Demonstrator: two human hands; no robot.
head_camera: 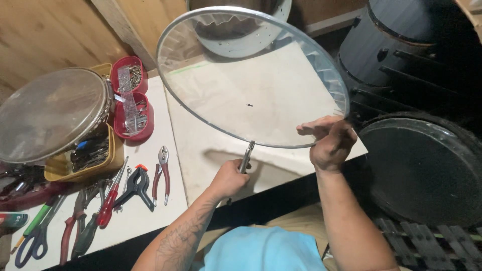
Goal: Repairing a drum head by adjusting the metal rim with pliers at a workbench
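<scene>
Rim crimping under way
The clear drumhead (251, 85) is held by the right hand (329, 143); its hoop (261, 143) is pinched by pliers (246, 158) clasped in the left hand (228, 178), most rim beyond unworked.

Large round drum head (251, 75) held tilted above the middle of the worktop (211, 150). Left hand (228, 178) below its near rim, with pliers (246, 156) touching that rim. Right hand (329, 143) on the rim further right.

Far left: a second drum head (50, 113) lying on top of an open box (85, 165). Just right of it, two small trays (133, 103), one behind the other.

Near left of the worktop: a row of hand tools. Scissors (30, 241) outermost, then screwdrivers (108, 203), a spring clamp (135, 185), and slip-joint pliers (161, 173) nearest the left hand.

Right, off the worktop: a drum shell (386, 45) behind, a round drum (427, 170) before it.
</scene>
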